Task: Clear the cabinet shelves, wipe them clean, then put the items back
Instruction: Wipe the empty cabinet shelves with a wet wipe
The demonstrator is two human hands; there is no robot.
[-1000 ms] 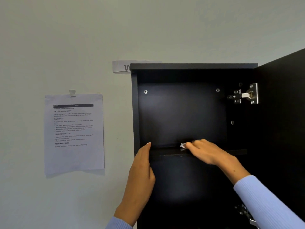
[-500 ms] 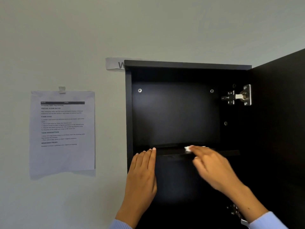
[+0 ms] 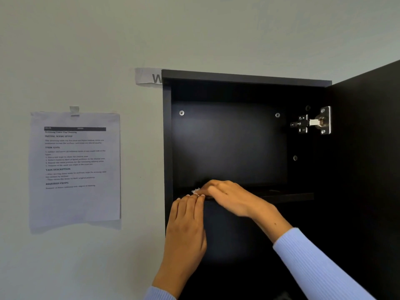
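- Pale matte wall carries a taped printed sheet, left of the dark cabinet.
- Left hand: flat, fingers together, gripping nothing, fingertips at the shelf front edge; judged to steady the body.
- Right hand: pressed down on a crumpled white wipe at the shelf's left end.
- Recommended: keep firm, even pressure; work into the left corner.
- Shelf is smooth dark laminate; steel hinge right.

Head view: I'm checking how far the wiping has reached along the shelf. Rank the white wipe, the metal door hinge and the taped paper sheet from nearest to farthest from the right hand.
1. White wipe: under the right hand's fingertips, on the shelf's left end.
2. Metal door hinge: up and to the right, at the cabinet's side wall.
3. Taped paper sheet: far left, on the wall outside the cabinet.
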